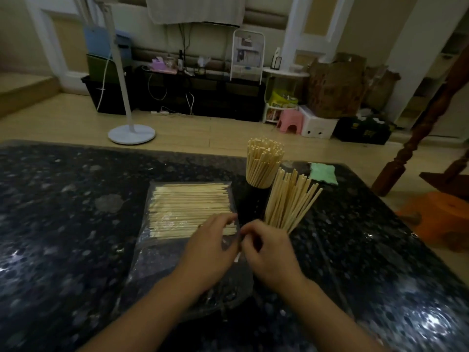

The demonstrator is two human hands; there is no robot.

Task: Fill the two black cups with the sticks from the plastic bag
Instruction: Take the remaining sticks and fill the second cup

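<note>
Sticks (187, 212) in plastic bag (157, 250) under left hand (210, 252), fingers spread; right hand (269, 252) pinching bag edge.

My two forearms enter from the lower edge of the frame, the left from lower left, the right from lower right. Both are bare as far as the frame shows: no sleeve, no cuff. My left hand (212, 246) and right hand (270, 251) carry no glove; no ring, watch or band can be made out on fingers or wrists in this dim, slightly blurred view. Nails too small to tell.
</note>
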